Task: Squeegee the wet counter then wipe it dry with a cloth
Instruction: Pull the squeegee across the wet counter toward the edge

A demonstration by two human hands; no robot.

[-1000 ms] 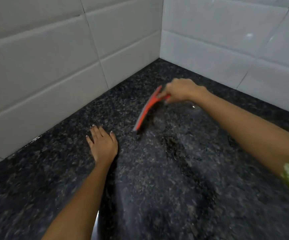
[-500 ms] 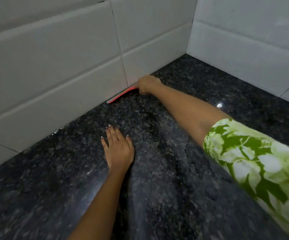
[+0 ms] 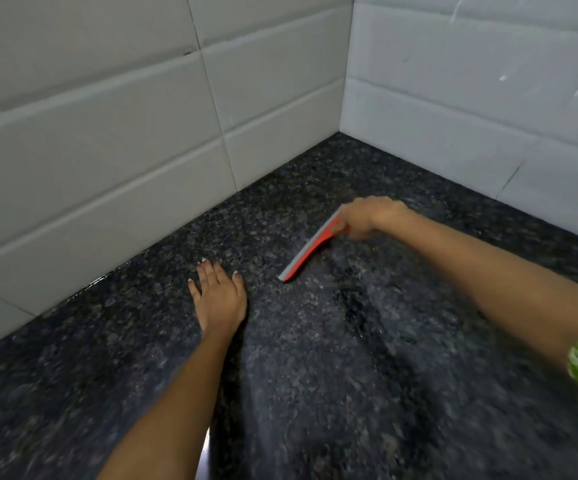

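Note:
My right hand [image 3: 367, 216] grips the handle of a red squeegee [image 3: 310, 249] with a grey blade edge. Its blade lies slanted on the dark speckled granite counter [image 3: 349, 375], away from the walls. A wet smeared sheen shows on the stone just right of the blade. My left hand [image 3: 220, 294] rests flat on the counter with fingers straight, a short way left of the blade's near tip. No cloth is in view.
White tiled walls [image 3: 107, 150] meet in a corner [image 3: 344, 129] at the back of the counter. A strip of metal edge [image 3: 206, 455] shows at the bottom beside my left forearm.
The squeegee was against the base of the left wall half a second ago; my right hand has pulled it back toward me across the counter. My left hand has stayed flat in place.

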